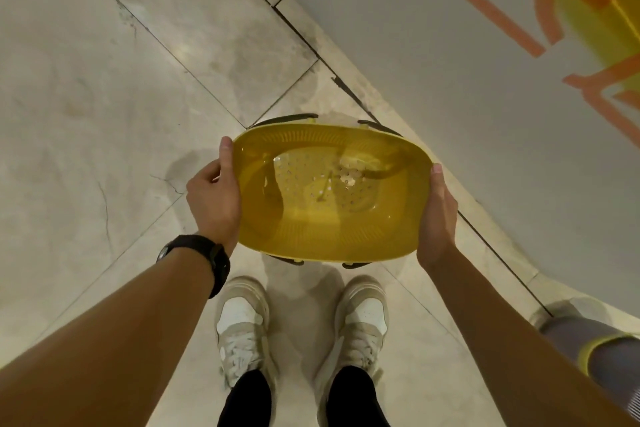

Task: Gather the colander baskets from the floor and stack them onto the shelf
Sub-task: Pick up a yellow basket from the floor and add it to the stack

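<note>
Head view, yellow colander basket (332, 194) gripped by left hand (214, 198), right hand (437, 215)

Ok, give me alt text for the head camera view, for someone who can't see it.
Looking down, a person's left hand and right hand grip opposite ends of a yellow colander basket above their white sneakers on a pale tiled floor. A grey and yellow object sits blurred at lower right.

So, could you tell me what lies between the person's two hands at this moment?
In the head view, the yellow colander basket fills the stretch: the left hand grips one end of its rim and the right hand the other.
</note>
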A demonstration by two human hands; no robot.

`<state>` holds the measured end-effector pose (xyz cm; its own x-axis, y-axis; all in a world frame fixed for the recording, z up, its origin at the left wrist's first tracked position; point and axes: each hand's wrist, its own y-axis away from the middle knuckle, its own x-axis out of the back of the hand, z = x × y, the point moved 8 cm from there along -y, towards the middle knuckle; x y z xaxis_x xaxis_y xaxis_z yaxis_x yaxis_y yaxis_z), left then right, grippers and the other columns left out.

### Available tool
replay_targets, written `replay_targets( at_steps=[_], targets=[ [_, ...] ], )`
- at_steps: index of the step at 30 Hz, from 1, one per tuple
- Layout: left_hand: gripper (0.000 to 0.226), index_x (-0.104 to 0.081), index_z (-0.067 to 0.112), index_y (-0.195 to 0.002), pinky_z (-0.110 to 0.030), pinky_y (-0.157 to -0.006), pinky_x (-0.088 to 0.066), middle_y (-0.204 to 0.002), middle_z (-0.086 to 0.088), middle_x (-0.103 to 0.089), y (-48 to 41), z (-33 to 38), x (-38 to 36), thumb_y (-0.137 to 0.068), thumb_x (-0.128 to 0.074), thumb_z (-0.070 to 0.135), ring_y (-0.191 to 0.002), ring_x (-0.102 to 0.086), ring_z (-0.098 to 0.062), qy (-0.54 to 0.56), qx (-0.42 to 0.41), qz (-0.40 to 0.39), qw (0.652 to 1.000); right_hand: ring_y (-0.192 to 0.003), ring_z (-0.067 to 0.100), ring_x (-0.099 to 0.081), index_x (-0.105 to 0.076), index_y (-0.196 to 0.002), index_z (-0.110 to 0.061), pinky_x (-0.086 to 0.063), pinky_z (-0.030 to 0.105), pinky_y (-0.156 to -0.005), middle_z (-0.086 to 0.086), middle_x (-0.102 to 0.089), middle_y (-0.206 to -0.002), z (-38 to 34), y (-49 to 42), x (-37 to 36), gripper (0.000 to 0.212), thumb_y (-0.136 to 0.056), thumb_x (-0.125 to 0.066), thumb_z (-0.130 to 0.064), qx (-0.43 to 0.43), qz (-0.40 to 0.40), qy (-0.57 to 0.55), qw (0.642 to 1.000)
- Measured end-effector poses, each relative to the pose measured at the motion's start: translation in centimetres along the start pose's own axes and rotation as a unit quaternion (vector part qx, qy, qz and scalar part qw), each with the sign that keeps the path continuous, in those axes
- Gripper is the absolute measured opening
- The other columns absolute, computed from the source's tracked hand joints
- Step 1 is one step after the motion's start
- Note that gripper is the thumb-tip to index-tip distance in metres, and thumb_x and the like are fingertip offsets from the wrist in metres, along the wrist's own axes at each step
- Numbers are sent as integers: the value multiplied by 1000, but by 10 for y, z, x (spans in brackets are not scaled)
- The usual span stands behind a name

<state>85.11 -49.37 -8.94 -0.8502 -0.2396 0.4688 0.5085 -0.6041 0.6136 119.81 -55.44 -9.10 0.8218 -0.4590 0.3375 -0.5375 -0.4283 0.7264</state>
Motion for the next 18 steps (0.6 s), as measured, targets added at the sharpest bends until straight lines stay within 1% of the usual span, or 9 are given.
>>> replay_targets(
  at_steps=[1,2,5,8,12,13,15,16,18],
  targets=[
    [69,-73,6,-97,-37,-76,-52,-72,3,-60,0,-1,0,-93,-45,70,-72,-56,-17,1,5,-1,1000,-115,26,-59,-60,-110,-37,-50,55,-100,-1,-63,-121,1,-2,0,34,-98,-37,-60,-2,5,1,1000],
    [66,-73,10,-94,-38,-78,-53,-76,1,-62,0,-2,1,-93,-46,70,-75,-58,-19,5,9,-3,1000,-114,26,-60,-60,-103,-38,-50,54,-99,-3,-63,-116,1,-3,0,31,-98,-37,-59,-3,10,-2,1000],
    [58,-70,18,-78,-32,-70,-48,-71,1,-60,5,-10,4,-94,-46,68,-71,-56,-17,12,5,8,1000,-111,26,-60,-60,-93,-38,-52,49,-95,-9,-62,-104,1,-4,1,30,-99,-38,-57,4,20,-11,1000],
    [62,-74,13,-85,-27,-67,-46,-65,7,-57,9,-10,6,-93,-46,68,-65,-54,-12,6,2,36,999,-114,27,-58,-57,-107,-35,-50,51,-98,-4,-61,-114,-2,-3,2,29,-99,-39,-57,-11,23,-14,1000],
    [62,-74,13,-81,-26,-63,-44,-59,9,-53,16,7,16,-92,-49,69,-60,-52,-10,12,-4,38,999,-115,28,-58,-55,-123,-26,-50,55,-98,3,-59,-126,-17,13,7,43,-99,-38,-57,-24,24,-7,999],
    [59,-74,18,-75,-25,-62,-43,-56,11,-51,20,12,23,-92,-50,68,-58,-50,-9,16,-6,40,999,-116,28,-58,-54,-130,-23,-50,54,-98,4,-58,-129,-25,22,7,49,-99,-38,-58,-24,24,-1,999],
    [58,-63,31,-48,-25,-58,-40,-45,13,-46,32,31,41,-93,-51,67,-51,-45,-7,27,-12,39,999,-114,28,-58,-54,-135,-21,-51,52,-95,5,-60,-129,-48,41,7,55,-99,-37,-59,-20,17,12,1000],
    [62,-57,32,-41,-25,-56,-38,-42,12,-42,39,43,52,-93,-51,66,-49,-42,-7,31,-14,35,999,-110,27,-60,-55,-132,-23,-52,49,-91,3,-62,-123,-63,52,6,52,-99,-37,-58,-16,12,16,1000],
    [65,-53,30,-39,-28,-55,-38,-44,10,-41,53,68,78,-93,-52,64,-50,-41,-12,54,-12,38,998,-100,21,-62,-58,-120,-27,-52,42,-82,-2,-64,-109,-97,74,1,42,-99,-39,-57,-1,3,19,1000]
  ],
)
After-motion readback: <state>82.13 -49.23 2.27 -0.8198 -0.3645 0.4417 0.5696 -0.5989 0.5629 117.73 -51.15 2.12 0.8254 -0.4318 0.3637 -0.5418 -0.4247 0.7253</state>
